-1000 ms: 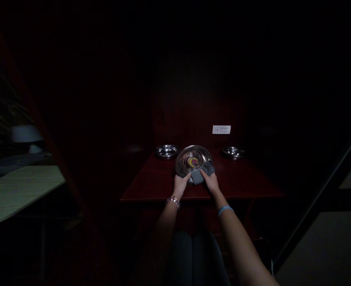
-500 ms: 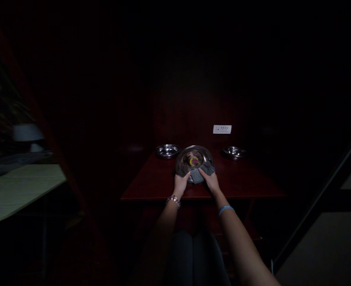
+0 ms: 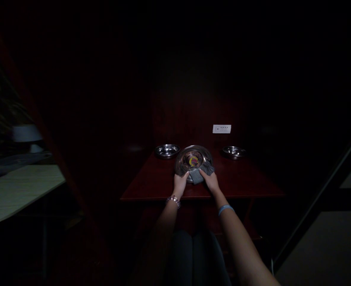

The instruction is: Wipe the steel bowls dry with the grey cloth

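A round steel plate [image 3: 184,159] with a yellow and red mark in its middle rests on the dark red table [image 3: 151,180]. My left hand [image 3: 180,183] grips the plate's near left rim, fingers curled over the edge. My right hand [image 3: 211,181] presses a grey cloth [image 3: 199,174] onto the plate's near right side, fingers closed on it. A beaded bracelet sits on my left wrist and a blue band on my right.
Two small steel bowls stand at the back of the table, one to the left [image 3: 167,150] and one to the right [image 3: 234,151]. A white socket panel [image 3: 221,128] is on the dark wall behind. A pale tabletop [image 3: 11,190] lies far left.
Both hands and the cloth have shifted only slightly on the plate; the plate stays where it was.
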A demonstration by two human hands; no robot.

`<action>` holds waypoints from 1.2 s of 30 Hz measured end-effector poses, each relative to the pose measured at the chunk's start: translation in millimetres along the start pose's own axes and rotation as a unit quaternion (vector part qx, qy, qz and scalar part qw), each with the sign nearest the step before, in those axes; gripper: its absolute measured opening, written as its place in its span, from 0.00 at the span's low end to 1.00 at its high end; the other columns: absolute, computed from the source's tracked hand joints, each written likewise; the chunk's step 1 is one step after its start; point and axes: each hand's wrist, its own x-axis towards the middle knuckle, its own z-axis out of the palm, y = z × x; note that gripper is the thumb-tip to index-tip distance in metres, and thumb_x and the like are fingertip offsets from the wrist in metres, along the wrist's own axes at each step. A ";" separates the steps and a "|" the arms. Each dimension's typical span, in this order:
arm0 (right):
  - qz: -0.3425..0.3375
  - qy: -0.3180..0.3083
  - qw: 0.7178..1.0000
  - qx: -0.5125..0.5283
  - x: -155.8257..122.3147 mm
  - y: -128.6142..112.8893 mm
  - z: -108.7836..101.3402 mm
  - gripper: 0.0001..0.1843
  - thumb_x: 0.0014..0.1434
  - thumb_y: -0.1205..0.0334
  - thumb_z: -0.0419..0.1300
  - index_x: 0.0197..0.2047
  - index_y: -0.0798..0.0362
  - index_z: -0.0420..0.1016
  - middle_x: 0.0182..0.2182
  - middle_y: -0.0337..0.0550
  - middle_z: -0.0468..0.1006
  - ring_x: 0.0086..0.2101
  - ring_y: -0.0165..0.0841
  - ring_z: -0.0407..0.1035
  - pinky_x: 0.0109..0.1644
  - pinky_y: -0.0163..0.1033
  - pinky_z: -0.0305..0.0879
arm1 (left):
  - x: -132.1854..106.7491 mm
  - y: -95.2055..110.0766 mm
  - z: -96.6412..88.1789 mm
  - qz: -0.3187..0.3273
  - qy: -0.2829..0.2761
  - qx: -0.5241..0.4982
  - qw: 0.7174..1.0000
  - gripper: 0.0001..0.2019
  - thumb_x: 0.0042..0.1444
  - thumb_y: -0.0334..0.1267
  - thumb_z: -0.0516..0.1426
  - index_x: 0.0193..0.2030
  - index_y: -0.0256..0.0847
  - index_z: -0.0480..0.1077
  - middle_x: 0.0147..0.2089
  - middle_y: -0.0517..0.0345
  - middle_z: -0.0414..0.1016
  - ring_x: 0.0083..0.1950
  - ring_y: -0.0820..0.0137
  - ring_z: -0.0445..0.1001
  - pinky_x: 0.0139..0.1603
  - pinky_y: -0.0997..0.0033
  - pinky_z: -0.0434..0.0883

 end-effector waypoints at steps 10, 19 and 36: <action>0.006 0.008 1.000 -0.003 -0.8 -2.5 0.6 0.28 0.48 0.48 0.66 0.49 0.55 0.77 0.46 0.50 0.80 0.49 0.43 0.74 0.58 0.47 0.65 | 0.5 -3.9 -1.0 -0.005 -0.015 0.001 1.000 0.16 0.45 0.32 0.63 0.43 0.33 0.76 0.47 0.48 0.80 0.49 0.61 0.78 0.56 0.60 0.70; 0.012 0.009 1.000 -0.021 -0.3 -2.4 -0.6 0.28 0.48 0.46 0.65 0.48 0.54 0.78 0.46 0.50 0.81 0.50 0.44 0.73 0.58 0.47 0.65 | 1.9 -4.9 -1.8 0.016 -0.029 -0.002 0.999 0.23 0.45 0.30 0.63 0.51 0.36 0.73 0.54 0.51 0.77 0.56 0.63 0.74 0.63 0.60 0.65; 0.012 0.003 1.000 -0.010 -1.4 -2.4 -0.6 0.27 0.49 0.47 0.65 0.49 0.54 0.77 0.47 0.48 0.80 0.50 0.41 0.73 0.59 0.46 0.65 | -0.7 1.2 0.4 -0.019 -0.022 -0.016 0.999 0.17 0.44 0.31 0.64 0.44 0.36 0.75 0.48 0.50 0.80 0.51 0.64 0.76 0.58 0.62 0.69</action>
